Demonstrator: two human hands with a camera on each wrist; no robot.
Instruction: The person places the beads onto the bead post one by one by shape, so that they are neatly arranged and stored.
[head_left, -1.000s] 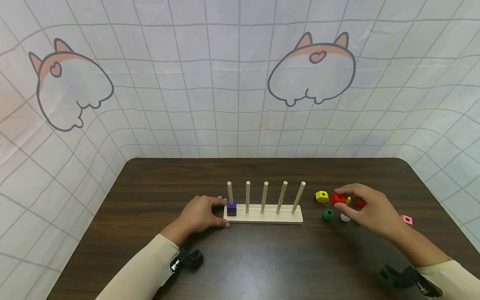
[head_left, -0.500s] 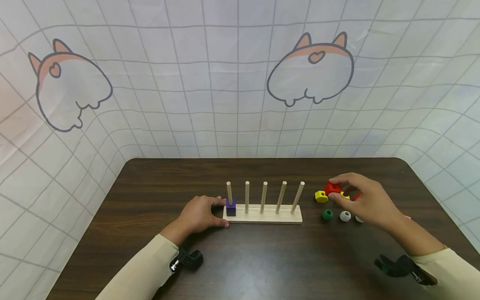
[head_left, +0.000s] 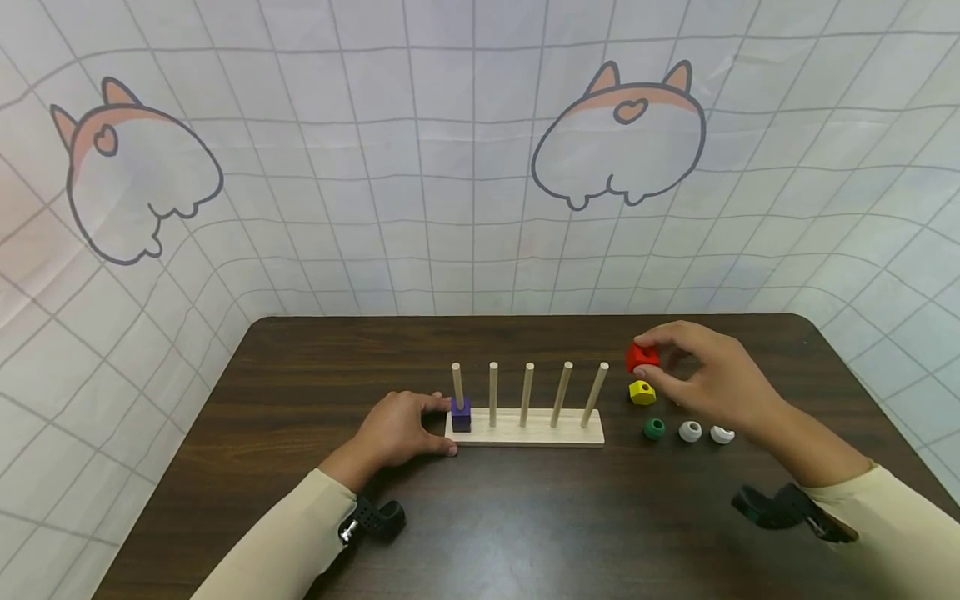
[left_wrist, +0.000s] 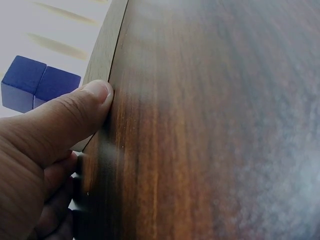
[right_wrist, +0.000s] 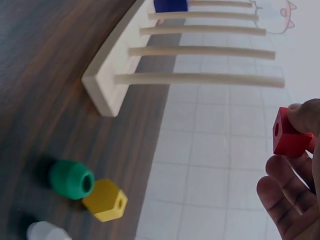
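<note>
My left hand [head_left: 401, 427] holds the left end of a wooden peg board [head_left: 498, 437], thumb at its front edge. In the left wrist view, the thumb [left_wrist: 75, 112] presses on the board's edge beside two purple cubes [left_wrist: 37, 85]. The cubes are threaded low on the leftmost peg; the other pegs are bare. Beyond the right end of the board, my right hand [head_left: 708, 375] pinches a red bead [head_left: 642, 357] between thumb and fingers, raised above the table. A hole shows in the bead's flat face in the right wrist view.
Below the right hand lie a yellow bead [head_left: 642, 392], a green bead [head_left: 654, 428] and two white beads [head_left: 690, 431]. The dark wooden table [head_left: 525, 525] ends at the back against a white gridded cloth [head_left: 360, 183] with cartoon prints.
My right hand has lifted the red bead and carried it left and away from me, over the yellow bead. My left hand stays at the board's end.
</note>
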